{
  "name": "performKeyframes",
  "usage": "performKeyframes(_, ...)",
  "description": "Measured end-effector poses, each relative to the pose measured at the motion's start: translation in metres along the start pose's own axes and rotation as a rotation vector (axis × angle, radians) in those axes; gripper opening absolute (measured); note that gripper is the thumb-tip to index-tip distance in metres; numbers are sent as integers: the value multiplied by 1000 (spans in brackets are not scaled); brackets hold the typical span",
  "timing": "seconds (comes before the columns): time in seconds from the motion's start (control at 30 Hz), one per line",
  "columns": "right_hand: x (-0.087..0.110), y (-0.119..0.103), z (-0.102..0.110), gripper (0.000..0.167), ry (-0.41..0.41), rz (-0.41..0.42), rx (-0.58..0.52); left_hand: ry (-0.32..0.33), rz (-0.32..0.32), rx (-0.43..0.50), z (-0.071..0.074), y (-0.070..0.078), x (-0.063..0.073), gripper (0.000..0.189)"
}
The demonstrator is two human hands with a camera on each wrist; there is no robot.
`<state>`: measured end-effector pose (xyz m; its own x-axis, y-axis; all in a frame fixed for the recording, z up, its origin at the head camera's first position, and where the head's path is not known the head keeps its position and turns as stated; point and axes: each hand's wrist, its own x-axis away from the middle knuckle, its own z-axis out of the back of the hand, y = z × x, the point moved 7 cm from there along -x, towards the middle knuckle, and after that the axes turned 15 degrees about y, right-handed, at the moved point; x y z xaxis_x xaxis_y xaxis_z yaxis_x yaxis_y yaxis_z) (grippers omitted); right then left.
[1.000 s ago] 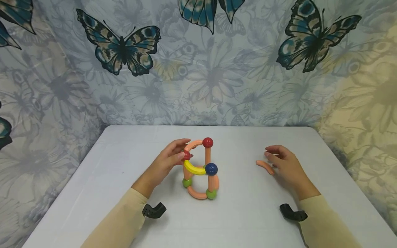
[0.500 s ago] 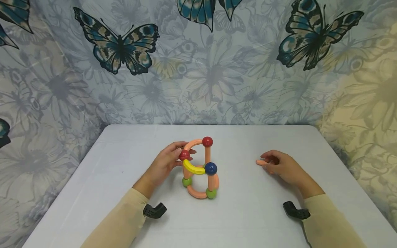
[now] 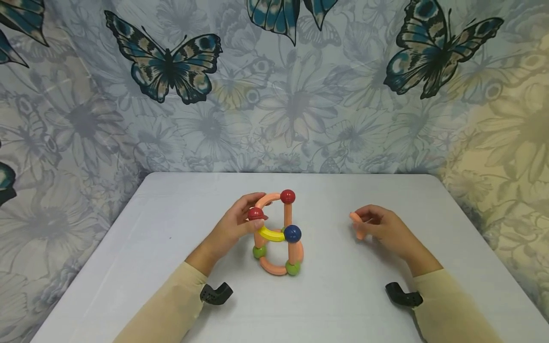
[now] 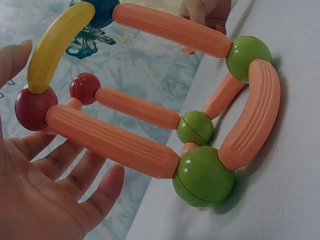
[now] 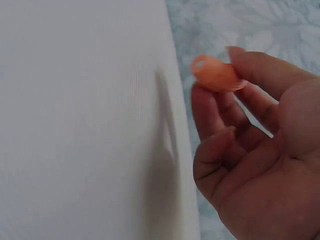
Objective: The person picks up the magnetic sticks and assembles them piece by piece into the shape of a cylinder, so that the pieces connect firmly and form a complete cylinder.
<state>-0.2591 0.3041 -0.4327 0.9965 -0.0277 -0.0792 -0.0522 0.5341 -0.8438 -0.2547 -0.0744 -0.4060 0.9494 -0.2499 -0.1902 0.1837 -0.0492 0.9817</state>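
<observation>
A toy frame of magnetic balls and sticks stands upright on the white table (image 3: pixel 334 295). Three green balls (image 4: pixel 204 176) form its base with curved orange sticks (image 4: pixel 254 117). Straight orange sticks (image 4: pixel 115 140) rise to two red balls (image 3: pixel 288 196) and a blue ball (image 3: pixel 292 234); a yellow curved stick (image 3: pixel 272 235) joins the blue ball to the nearer red one. My left hand (image 3: pixel 236 221) holds that top left corner, thumb in front and fingers behind the red ball. Over the table at right, my right hand (image 3: pixel 383 227) pinches a loose curved orange stick (image 5: pixel 217 74) between thumb and fingers.
Behind the table hangs a floral cloth with butterflies (image 3: pixel 169 69). A black wrist camera mount (image 3: pixel 216 294) sits at the left sleeve, another mount (image 3: pixel 404 295) at the right sleeve.
My right hand has taken hold of the curved orange stick, picked it up and turned it more upright. My left thumb has shifted down over the yellow stick's end; the frame stays in place.
</observation>
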Motion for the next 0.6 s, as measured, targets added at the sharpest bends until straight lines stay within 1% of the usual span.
performKeyframes(0.07,3,-10,-7,39,-6,11,-59,-4,-6,-12,-1,1,1,68)
performKeyframes(0.13,6,-20,-16,38,-17,24,-118,-4,-30,-47,-2,3,1,73)
performKeyframes(0.27,12,-41,-34,33,-38,7,-228,-1,-89,-131,-3,6,1,80)
performKeyframes(0.33,15,-49,-43,31,-51,-5,-267,-3,-111,-154,-3,8,1,82)
performKeyframes(0.47,22,-60,-56,29,-73,-19,-347,-9,-122,-168,-4,9,2,83)
performKeyframes(0.6,26,-68,-65,34,-94,-36,-421,-16,-110,-176,-5,9,3,85)
